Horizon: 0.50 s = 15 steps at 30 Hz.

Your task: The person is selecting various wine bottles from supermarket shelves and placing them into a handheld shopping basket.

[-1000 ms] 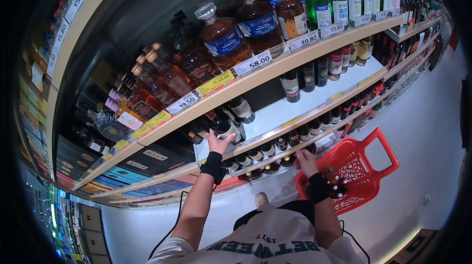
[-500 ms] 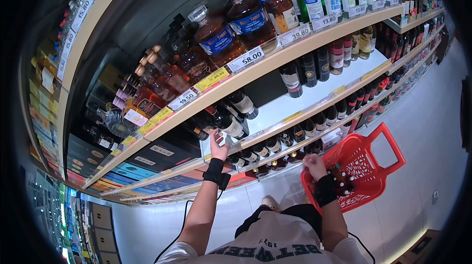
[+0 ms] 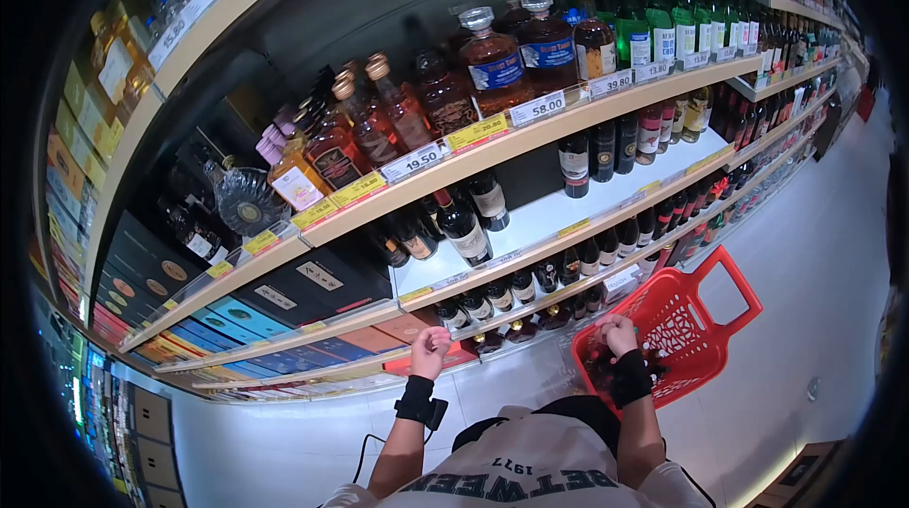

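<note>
My left hand [image 3: 431, 349] is off the shelf, in front of the lower shelf edge, its fingers loosely curled and apart with nothing between them. A dark wine bottle with a pale label [image 3: 464, 229] stands above it on the white shelf [image 3: 530, 219], beside another dark bottle [image 3: 490, 200]. My right hand [image 3: 617, 333] is closed at the left side of the red basket [image 3: 705, 352]; what its fingers hold, if anything, cannot be made out. Bottles lie in the basket, partly hidden by my wrist.
Above are whisky bottles [image 3: 494, 71] and green bottles [image 3: 632, 30] behind price tags. Boxed goods [image 3: 303, 285] fill the shelf at left. More wine bottles [image 3: 523, 286] line the lower shelves. The pale tiled floor [image 3: 757, 394] lies beyond the basket.
My left hand has drawn back from the wine bottle toward my body. The bottle now stands more upright on the shelf. My right hand stays by the basket. The view has shifted.
</note>
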Each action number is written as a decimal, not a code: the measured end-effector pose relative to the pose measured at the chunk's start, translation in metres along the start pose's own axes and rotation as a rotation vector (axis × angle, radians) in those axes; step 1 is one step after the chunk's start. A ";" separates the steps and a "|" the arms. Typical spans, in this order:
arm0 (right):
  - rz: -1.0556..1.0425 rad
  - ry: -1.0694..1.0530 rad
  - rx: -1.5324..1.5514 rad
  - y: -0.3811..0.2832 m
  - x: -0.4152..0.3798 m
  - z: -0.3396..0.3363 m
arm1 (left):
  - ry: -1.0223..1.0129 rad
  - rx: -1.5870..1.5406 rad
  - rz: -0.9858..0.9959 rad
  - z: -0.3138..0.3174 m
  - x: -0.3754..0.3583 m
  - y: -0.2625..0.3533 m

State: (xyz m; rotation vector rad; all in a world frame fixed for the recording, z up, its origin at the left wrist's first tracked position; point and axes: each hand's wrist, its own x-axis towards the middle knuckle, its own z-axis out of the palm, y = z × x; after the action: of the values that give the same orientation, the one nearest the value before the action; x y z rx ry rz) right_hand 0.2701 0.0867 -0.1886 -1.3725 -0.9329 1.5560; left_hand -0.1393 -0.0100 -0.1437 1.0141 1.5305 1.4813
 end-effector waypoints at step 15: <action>0.137 0.116 -0.017 0.034 -0.128 0.046 | -0.070 -0.192 -0.054 -0.130 -0.097 -0.038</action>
State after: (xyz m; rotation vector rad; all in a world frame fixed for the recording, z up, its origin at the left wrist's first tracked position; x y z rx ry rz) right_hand 0.2272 -0.0447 -0.1671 -1.5497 -0.7971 1.5535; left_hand -0.2222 -0.1512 -0.1774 0.8955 1.3279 1.5072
